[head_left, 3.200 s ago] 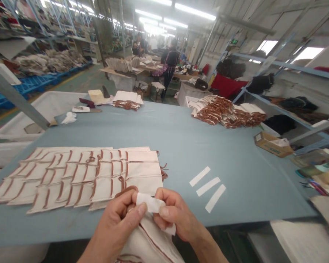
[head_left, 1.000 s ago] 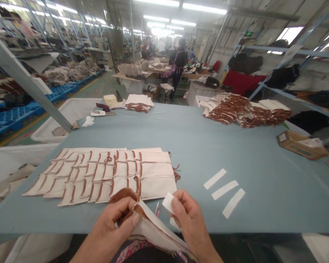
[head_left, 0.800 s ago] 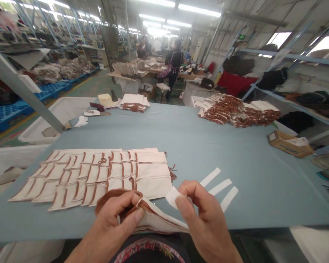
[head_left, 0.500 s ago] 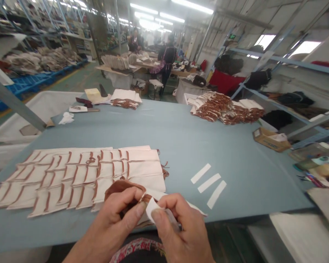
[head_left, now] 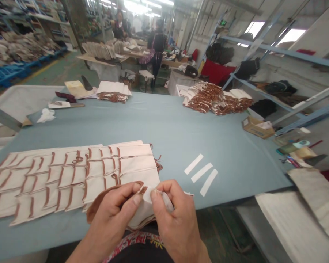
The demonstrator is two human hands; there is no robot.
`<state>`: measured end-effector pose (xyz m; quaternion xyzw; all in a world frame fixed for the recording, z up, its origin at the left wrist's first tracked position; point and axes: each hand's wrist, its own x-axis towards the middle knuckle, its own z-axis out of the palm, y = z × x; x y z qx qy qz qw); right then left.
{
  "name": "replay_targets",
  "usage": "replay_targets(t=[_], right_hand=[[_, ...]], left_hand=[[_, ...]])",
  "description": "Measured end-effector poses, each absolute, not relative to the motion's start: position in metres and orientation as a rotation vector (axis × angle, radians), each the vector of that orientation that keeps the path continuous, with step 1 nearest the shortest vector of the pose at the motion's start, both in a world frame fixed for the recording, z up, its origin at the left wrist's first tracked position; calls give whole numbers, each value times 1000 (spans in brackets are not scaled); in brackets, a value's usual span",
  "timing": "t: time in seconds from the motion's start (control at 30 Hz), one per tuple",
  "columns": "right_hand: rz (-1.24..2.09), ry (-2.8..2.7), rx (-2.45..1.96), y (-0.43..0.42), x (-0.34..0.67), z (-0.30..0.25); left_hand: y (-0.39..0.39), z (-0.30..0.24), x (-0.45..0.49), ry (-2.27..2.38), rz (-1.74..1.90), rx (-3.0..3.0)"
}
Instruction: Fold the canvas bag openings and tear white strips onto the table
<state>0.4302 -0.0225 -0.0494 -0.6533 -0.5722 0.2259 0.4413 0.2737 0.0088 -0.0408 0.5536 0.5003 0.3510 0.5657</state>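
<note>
The tabletop (head_left: 164,124) was a dusty blue-grey, and the rows of canvas pieces (head_left: 71,179) laid on it were cream, each striped with reddish-brown binding. The folded canvas piece (head_left: 142,217) in front had the same cream face and a brown edge, with a white patch (head_left: 149,195) against it. Three white strips (head_left: 200,174) lay nearby. A black garment (head_left: 139,252) showed a red, pink and yellow floral band. Farther off, a red cloth (head_left: 215,69) hung by the shelving, and the crates (head_left: 5,71) were bright blue.
</note>
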Motion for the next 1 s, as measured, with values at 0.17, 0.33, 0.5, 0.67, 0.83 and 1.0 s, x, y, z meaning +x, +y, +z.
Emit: replay_targets(t=[0.17, 0.33, 0.5, 0.67, 0.83, 1.0], right_hand=[[558, -1459, -1614, -14, 431, -46], [584, -1527, -1596, -10, 431, -46], [175, -1608, -1520, -5, 423, -52], [10, -1641, -1423, 1, 418, -50], [90, -1609, -1383, 8, 413, -51], [50, -1551, -1347, 12, 405, -56]], left_hand=[[8, -41, 275, 1222, 838, 1258], [10, -49, 267, 1209, 821, 1262], [15, -51, 262, 1092, 874, 1195], [17, -50, 260, 1101, 953, 1182], [17, -46, 258, 1116, 970, 1112], [17, -44, 259, 1138, 957, 1085]])
